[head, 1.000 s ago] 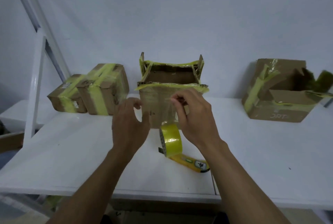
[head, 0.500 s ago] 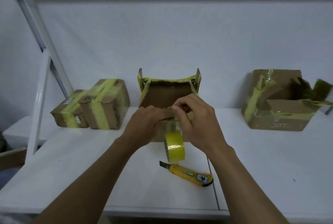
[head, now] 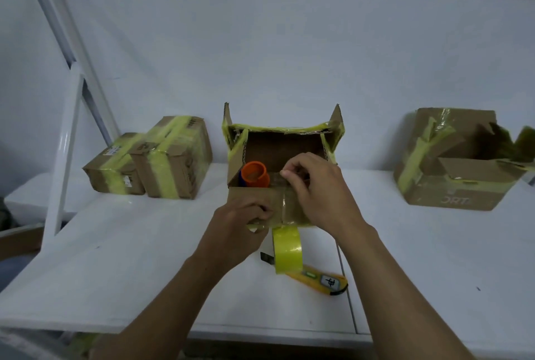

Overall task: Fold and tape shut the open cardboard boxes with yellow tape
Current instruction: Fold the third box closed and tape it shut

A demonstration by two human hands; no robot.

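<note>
An open cardboard box (head: 278, 148) with yellow-taped edges stands in the middle of the white table (head: 130, 273). Its near flap (head: 249, 196) is folded down toward me. An orange tube (head: 254, 174) lies inside at the left. My left hand (head: 240, 229) grips the lower edge of that flap. My right hand (head: 318, 194) pinches the flap near the box's front rim. A roll of yellow tape (head: 288, 249) stands on edge just in front of the box.
A yellow utility knife (head: 321, 278) lies behind the roll. Two taped-shut boxes (head: 153, 163) sit at the left near a white frame post (head: 63, 163). Another open box (head: 457, 160) stands at the right by the wall.
The near flap went from upright to folded down toward me. Both hands moved onto it, the left dropping to its lower edge. The orange tube inside came into view.
</note>
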